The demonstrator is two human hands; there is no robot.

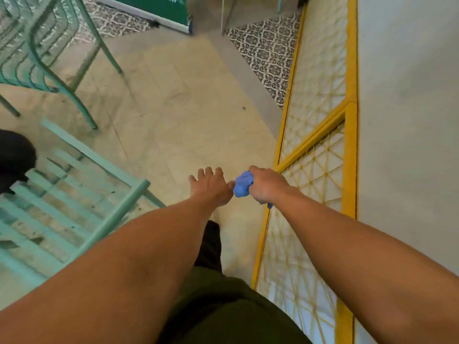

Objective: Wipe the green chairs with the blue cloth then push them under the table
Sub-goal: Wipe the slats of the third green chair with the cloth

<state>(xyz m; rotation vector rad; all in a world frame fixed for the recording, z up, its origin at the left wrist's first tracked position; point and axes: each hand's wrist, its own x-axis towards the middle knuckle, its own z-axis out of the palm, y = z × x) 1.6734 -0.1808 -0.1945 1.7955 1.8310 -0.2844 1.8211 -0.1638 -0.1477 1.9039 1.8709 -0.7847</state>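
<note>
My right hand [267, 186] is closed around a bunched blue cloth [242, 184], held out in front of me above the floor. Just left of it, my left hand [211, 186] is stretched forward with its fingers spread, and its thumb nearly touches the cloth. A green slatted chair [72, 202] stands at the lower left, its seat below and left of my left forearm. A second green metal chair [42, 58] stands at the upper left. No table top shows in view.
A yellow-framed lattice partition [320, 145] runs along the right, against a pale wall [407, 108]. Beige floor tiles [173, 108] lie ahead, patterned tiles [268, 48] beyond them. A dark object [15, 157] sits at the left edge. A green board [159, 8] leans at the top.
</note>
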